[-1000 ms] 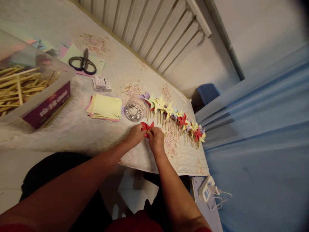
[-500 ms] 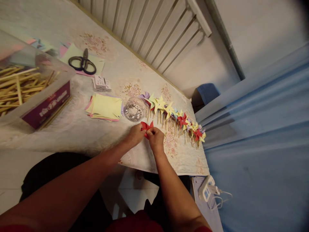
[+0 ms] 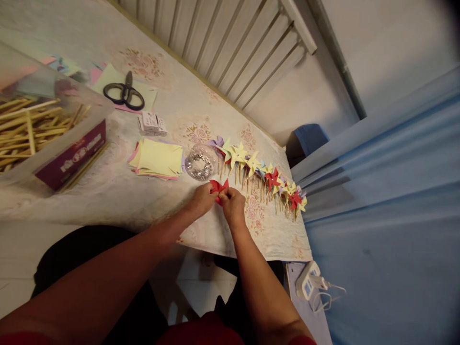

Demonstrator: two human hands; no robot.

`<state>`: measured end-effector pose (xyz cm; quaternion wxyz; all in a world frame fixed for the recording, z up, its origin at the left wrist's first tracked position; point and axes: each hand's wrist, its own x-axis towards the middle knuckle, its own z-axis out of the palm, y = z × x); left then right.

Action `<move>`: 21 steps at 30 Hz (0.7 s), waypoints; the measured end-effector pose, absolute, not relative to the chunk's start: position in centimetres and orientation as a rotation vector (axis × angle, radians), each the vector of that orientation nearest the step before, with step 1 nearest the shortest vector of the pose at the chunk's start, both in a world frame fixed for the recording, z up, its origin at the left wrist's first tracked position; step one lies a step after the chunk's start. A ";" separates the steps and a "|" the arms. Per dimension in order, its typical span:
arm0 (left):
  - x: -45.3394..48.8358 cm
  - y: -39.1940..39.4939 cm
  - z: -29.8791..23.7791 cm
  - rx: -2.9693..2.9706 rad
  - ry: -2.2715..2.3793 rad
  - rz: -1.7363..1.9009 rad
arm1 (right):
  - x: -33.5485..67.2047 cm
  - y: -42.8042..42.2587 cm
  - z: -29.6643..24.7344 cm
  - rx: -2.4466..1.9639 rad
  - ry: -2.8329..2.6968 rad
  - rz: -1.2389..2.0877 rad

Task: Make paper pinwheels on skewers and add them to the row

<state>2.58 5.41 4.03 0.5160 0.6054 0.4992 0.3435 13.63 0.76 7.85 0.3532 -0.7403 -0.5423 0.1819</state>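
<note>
A small red paper pinwheel (image 3: 219,186) is pinched between both hands just above the table. My left hand (image 3: 201,200) grips its left side with fingers closed. My right hand (image 3: 233,205) closes on its right side, fingertips meeting the left hand's. Just beyond them a row of finished pinwheels (image 3: 262,178) in yellow, red and purple on wooden sticks lies across the cloth. A round clear dish of small shiny pieces (image 3: 200,163) sits to the left of the row.
A stack of coloured paper squares (image 3: 156,159), a small white box (image 3: 152,123), black scissors (image 3: 124,93) on paper sheets and a clear bin of wooden sticks (image 3: 39,127) lie to the left. A white charger (image 3: 308,282) rests lower right. Slatted rails stand behind the table.
Both hands stay on the red pinwheel with only slight finger shifts. The view has drifted a little.
</note>
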 end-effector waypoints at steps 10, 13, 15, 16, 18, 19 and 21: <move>2.5 5.4 4.0 1.449 1.184 0.834 | 14.1 1.2 6.2 -1.869 -1.051 0.779; 2.5 5.4 4.0 1.452 1.197 0.825 | 14.1 1.2 6.5 -1.880 -1.084 0.777; 2.6 5.4 4.0 1.450 1.195 0.831 | 14.0 1.0 7.4 -1.912 -1.283 0.602; 2.6 5.4 4.0 1.447 1.189 0.835 | 13.9 0.9 7.8 -1.909 -1.395 0.499; 2.6 5.5 4.0 1.442 1.179 0.846 | 13.8 0.9 8.4 -1.890 -1.526 0.367; 2.6 5.5 4.1 1.440 1.178 0.847 | 13.7 0.9 8.5 -1.894 -1.515 0.371; 2.6 5.5 4.2 1.437 1.188 0.842 | 13.6 1.0 8.3 -1.916 -1.351 0.519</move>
